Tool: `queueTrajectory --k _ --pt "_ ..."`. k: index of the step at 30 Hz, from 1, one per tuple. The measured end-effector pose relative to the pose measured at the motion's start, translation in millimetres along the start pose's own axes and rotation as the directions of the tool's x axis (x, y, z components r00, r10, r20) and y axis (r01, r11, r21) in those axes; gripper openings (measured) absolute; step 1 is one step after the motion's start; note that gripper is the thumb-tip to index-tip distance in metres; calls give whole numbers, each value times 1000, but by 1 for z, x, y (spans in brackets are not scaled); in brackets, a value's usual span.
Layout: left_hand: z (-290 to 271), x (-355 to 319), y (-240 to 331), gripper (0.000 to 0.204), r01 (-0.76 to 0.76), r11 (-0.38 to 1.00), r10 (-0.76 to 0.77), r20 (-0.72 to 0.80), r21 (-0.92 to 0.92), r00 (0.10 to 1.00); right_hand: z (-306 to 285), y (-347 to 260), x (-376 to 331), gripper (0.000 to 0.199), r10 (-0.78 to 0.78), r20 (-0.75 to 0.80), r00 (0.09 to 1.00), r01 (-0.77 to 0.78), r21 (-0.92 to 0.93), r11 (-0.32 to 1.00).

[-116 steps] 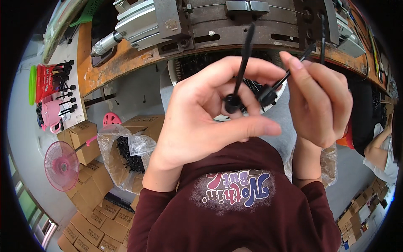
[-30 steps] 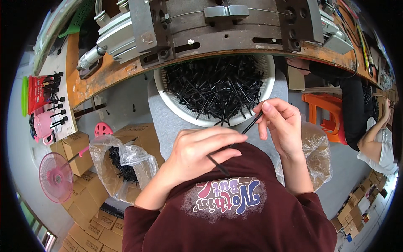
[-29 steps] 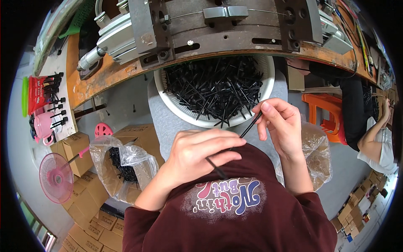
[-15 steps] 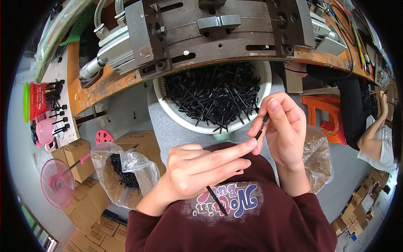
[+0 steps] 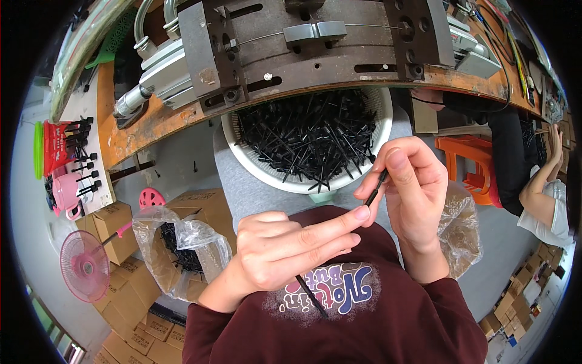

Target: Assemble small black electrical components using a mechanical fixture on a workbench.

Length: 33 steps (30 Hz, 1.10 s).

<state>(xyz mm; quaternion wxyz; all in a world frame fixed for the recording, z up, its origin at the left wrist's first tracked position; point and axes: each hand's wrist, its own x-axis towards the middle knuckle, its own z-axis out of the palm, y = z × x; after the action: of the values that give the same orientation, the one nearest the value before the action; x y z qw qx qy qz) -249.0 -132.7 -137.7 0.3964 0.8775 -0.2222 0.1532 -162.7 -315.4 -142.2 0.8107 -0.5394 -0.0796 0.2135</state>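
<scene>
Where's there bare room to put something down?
On the left, the floor looks mostly bare between bench, carton and grey cloth, though black bits lie there. The grey cloth is bare between basket and shirt. It's crowded in the basket, heaped with pins, and where the machine covers the bench.

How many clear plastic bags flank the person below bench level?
2. One bag, with slender black parts inside, is at the person's left; the other bag is at the right, partly behind the right forearm. More could be hidden under the bench.
</scene>
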Motion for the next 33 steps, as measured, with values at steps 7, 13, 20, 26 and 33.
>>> queueTrajectory --k 7,13,20,26,33 --pt "-1 0 0 22 11 999 -11 -11 -41 1000 4 -3 -5 24 -17 20 1000 17 -41 999" --pt "-2 0 0 21 18 998 -19 -21 -64 1000 6 -5 -5 25 -10 27 1000 10 -33 999" --pt "-4 0 -1 20 19 997 -19 0 -71 1000 3 0 -6 15 -23 46 999 22 23 999" --pt "-2 2 -2 22 6 998 -7 -19 -58 1000 2 -3 -4 17 50 37 998 -54 111 992" --pt "-8 7 -2 22 -11 1000 11 -81 -4 997 6 -8 2 14 -29 -63 998 28 -30 999"
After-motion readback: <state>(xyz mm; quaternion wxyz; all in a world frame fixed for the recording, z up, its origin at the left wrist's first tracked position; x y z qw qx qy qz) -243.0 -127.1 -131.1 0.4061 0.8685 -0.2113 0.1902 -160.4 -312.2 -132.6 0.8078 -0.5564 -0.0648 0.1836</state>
